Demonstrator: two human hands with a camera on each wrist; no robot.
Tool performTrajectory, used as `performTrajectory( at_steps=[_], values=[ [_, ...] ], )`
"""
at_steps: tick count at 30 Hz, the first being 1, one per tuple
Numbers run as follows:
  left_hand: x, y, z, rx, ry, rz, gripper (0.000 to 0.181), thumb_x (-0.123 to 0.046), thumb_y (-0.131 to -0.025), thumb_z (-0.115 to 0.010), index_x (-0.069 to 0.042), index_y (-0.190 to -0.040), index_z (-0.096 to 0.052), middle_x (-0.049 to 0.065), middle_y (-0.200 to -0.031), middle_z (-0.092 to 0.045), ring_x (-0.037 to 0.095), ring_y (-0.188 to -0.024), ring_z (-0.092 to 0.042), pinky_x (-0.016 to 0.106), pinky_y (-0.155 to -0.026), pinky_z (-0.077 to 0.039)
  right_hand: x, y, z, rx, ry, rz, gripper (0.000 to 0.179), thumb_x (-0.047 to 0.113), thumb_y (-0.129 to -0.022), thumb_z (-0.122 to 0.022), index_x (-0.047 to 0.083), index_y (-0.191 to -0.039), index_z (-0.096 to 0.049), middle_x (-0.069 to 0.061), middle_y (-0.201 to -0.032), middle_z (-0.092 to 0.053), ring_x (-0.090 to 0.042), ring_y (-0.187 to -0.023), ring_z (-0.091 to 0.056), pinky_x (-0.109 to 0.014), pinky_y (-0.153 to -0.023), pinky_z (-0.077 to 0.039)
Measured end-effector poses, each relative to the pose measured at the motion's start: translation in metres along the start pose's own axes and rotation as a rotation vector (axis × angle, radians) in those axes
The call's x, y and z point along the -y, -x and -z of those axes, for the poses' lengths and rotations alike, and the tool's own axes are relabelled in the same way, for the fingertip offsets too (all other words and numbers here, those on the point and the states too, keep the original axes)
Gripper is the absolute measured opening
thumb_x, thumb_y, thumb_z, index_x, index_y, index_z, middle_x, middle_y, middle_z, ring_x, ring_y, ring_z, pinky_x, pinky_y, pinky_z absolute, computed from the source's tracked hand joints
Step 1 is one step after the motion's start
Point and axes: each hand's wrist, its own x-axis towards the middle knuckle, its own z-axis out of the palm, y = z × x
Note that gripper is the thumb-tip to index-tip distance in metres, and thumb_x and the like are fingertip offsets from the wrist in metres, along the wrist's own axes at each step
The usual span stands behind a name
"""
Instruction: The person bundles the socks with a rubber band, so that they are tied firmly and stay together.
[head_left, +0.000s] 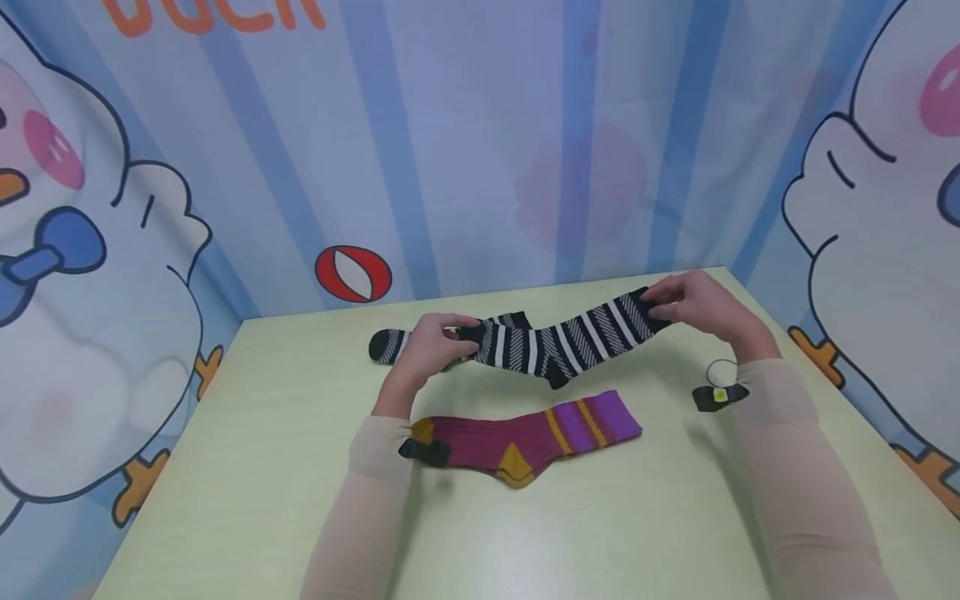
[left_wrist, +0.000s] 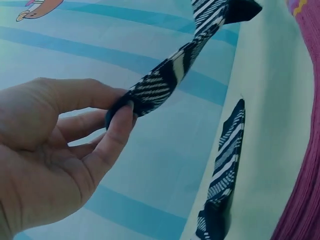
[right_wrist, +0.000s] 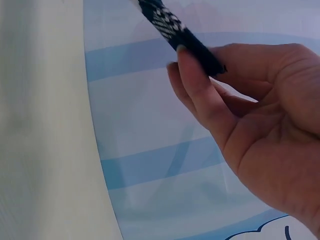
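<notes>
A black-and-white striped sock (head_left: 592, 337) hangs stretched between my two hands above the table. My left hand (head_left: 431, 350) pinches its toe end between thumb and fingers, seen close up in the left wrist view. At the other end, my right hand (head_left: 697, 307) pinches the black cuff (right_wrist: 202, 55). Behind my left hand lies a second striped sock (left_wrist: 227, 160) on the table, partly hidden in the head view. Nearer to me, a maroon sock (head_left: 480, 442) with mustard heel and toe and a purple cuff lies flat, its toe end partly behind my left wrist strap.
The pale table (head_left: 247, 467) runs back to a blue striped curtain (head_left: 480, 150) with cartoon ducks at both sides. A black strap (head_left: 720, 396) with a small yellow tag sits at my right wrist.
</notes>
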Motion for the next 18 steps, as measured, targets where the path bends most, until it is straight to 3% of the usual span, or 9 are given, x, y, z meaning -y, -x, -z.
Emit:
performTrajectory(
  at_steps=[4, 6, 8, 11, 14, 18],
  values=[
    [0.0, 0.008, 0.007, 0.061, -0.034, 0.0, 0.036, -0.009, -0.089, -0.074, -0.01, -0.125, -0.07, 0.011, -0.086, -0.062, 0.023, -0.071, -0.051, 0.034, -0.061, -0.04, 0.001, 0.005, -0.001, 0.063, -0.012, 0.001, 0.033, 0.013, -0.096, -0.067, 0.0, -0.126, -0.067, -0.022, -0.13, -0.061, -0.03, -0.104, -0.066, -0.047, -0.086, -0.054],
    [-0.001, 0.012, 0.01, 0.097, -0.042, 0.012, 0.036, -0.008, -0.088, -0.074, -0.009, -0.124, -0.07, 0.012, -0.077, -0.06, 0.027, -0.069, -0.053, 0.036, -0.063, -0.043, 0.001, 0.007, -0.002, 0.098, -0.013, 0.012, 0.032, 0.013, -0.094, -0.069, 0.001, -0.124, -0.068, -0.021, -0.128, -0.063, -0.027, -0.101, -0.067, -0.044, -0.084, -0.055],
    [-0.004, 0.016, 0.013, 0.127, -0.063, 0.018, 0.035, -0.009, -0.088, -0.074, -0.008, -0.123, -0.071, 0.012, -0.081, -0.063, 0.029, -0.075, -0.059, 0.04, -0.07, -0.048, 0.001, 0.009, -0.002, 0.139, -0.027, 0.018, 0.031, 0.012, -0.093, -0.071, 0.001, -0.121, -0.07, -0.019, -0.122, -0.066, -0.025, -0.098, -0.068, -0.041, -0.082, -0.056],
    [-0.01, 0.024, 0.018, 0.174, -0.106, 0.02, 0.034, -0.01, -0.088, -0.074, -0.008, -0.122, -0.071, 0.01, -0.101, -0.068, 0.03, -0.085, -0.066, 0.044, -0.08, -0.051, 0.004, 0.011, -0.005, 0.211, -0.057, 0.033, 0.03, 0.01, -0.091, -0.072, 0.0, -0.119, -0.07, -0.017, -0.115, -0.069, -0.024, -0.096, -0.069, -0.04, -0.08, -0.056],
    [-0.015, 0.032, 0.024, 0.217, -0.177, 0.012, 0.033, -0.012, -0.088, -0.075, -0.008, -0.121, -0.072, 0.008, -0.112, -0.068, 0.025, -0.083, -0.069, 0.042, -0.078, -0.052, 0.006, 0.013, -0.009, 0.28, -0.074, 0.049, 0.03, 0.009, -0.09, -0.073, -0.001, -0.118, -0.07, -0.015, -0.112, -0.07, -0.024, -0.095, -0.069, -0.04, -0.079, -0.057],
    [-0.015, 0.04, 0.031, 0.269, -0.233, 0.011, 0.033, -0.013, -0.087, -0.077, -0.008, -0.119, -0.072, 0.008, -0.107, -0.07, 0.027, -0.078, -0.071, 0.042, -0.075, -0.052, 0.009, 0.014, -0.015, 0.367, -0.094, 0.048, 0.03, 0.006, -0.089, -0.073, -0.003, -0.117, -0.07, -0.015, -0.11, -0.071, -0.022, -0.093, -0.07, -0.038, -0.077, -0.057]
  ],
)
